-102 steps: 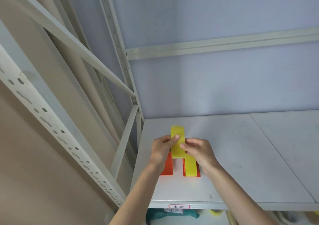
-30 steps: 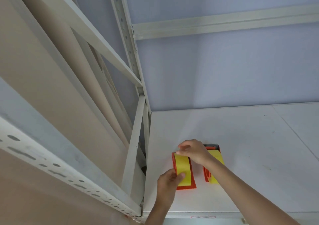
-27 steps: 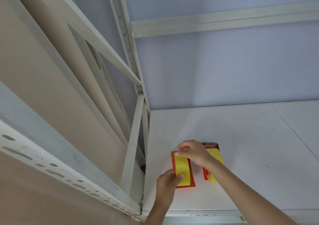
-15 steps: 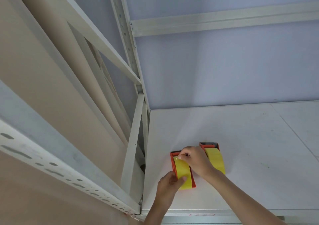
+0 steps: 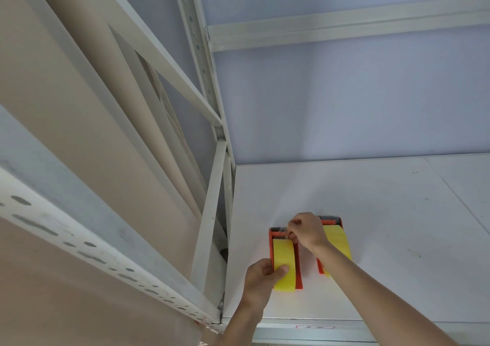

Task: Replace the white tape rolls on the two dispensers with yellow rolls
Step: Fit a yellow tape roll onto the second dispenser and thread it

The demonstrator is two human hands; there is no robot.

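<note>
On the white shelf point(image 5: 371, 226), near its front left corner, we see two orange dispensers side by side, each carrying a yellow roll. The left hand point(image 5: 261, 275) clamps the left dispenser point(image 5: 298, 266), thumb pressed on its yellow roll point(image 5: 284, 260). The right hand point(image 5: 307, 230) pinches closed at that dispenser's far end, seemingly on the tape's free end, though the tape there is too small to make out. The right dispenser point(image 5: 322, 264) and its roll point(image 5: 338, 242) stand just beside, partly covered by the right forearm. We judge the rolls light and stiff, best held by their edges, and the loose end thin, sticky and prone to folding on itself. The cutting blades and roll cores are hidden. No white rolls are visible.
</note>
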